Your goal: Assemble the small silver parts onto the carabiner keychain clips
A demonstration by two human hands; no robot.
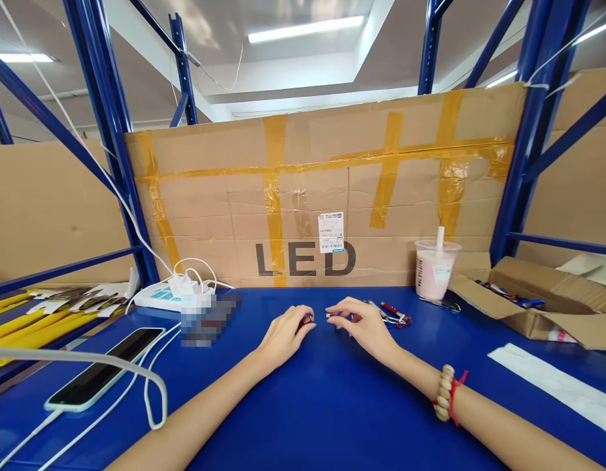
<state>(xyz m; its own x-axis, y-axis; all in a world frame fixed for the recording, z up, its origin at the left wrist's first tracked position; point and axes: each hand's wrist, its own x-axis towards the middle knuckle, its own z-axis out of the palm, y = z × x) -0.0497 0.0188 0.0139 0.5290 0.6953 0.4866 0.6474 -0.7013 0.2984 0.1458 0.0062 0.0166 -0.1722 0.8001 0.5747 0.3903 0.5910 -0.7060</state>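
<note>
My left hand (285, 333) rests on the blue table (332, 405), its fingers curled round a small red piece (305, 321) that shows only at the fingertips. My right hand (362, 324) lies just to its right, pinching a small metal-tipped part (331, 315) whose end points at the left hand. The two hands are a few centimetres apart. A bead bracelet with red cord (448, 392) is on the right wrist. A red-and-silver clip-like item (395, 315) lies on the table just beyond the right hand.
A taped cardboard wall marked LED (307, 216) stands behind. A pink drink cup with a straw (435, 268) is at the right, next to an open carton (533, 304). A phone on a white cable (106, 376), a power strip (160, 296) and yellow strips (28, 324) lie at the left.
</note>
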